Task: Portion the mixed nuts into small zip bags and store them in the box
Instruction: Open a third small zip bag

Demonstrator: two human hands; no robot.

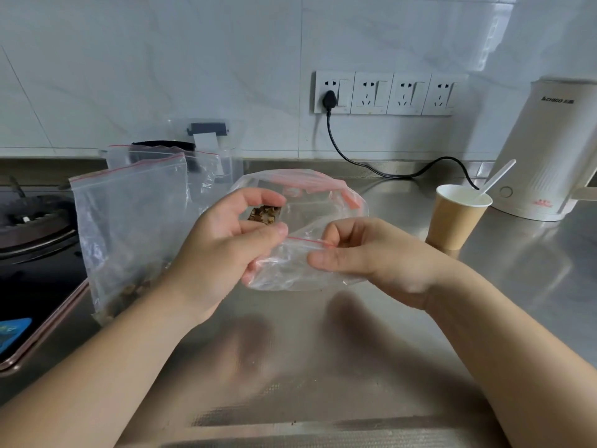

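Small zip bag (300,260), left of paper cup (452,218): right hand (371,253) pinches its rim; left hand (226,250) cups nuts (263,215). Risk: slack mouth folds, nuts spill onto counter (323,350).

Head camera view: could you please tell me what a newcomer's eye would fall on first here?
First, the two hands at centre: the left hand holds a pinch of mixed nuts at the mouth of a small zip bag, whose red seal the right hand pinches. To the left stands a large zip bag with nuts at its bottom. On the right, a paper cup with a white spoon stands beside a white kettle.
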